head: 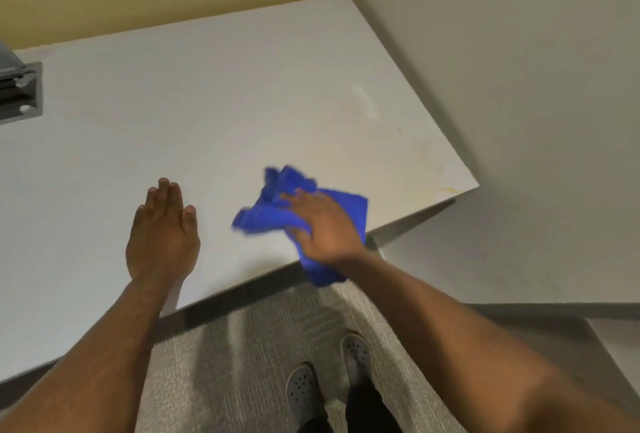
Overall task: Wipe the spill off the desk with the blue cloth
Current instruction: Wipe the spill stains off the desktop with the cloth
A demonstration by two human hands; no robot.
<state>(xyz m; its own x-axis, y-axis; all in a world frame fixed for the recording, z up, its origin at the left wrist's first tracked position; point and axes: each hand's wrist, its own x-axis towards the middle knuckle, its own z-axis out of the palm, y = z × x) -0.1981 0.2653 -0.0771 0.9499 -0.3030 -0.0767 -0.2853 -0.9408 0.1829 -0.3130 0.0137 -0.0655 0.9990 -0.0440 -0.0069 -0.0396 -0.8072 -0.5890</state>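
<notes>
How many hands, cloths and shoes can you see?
Hands: 2, the left hand flat on the desk, the right hand on the cloth
Blue cloth: 1
Grey shoes: 2
Total: 5

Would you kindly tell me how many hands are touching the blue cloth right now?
1. The right hand presses on the blue cloth near the desk's front edge; the left hand rests flat on bare desk, apart from the cloth.
</notes>
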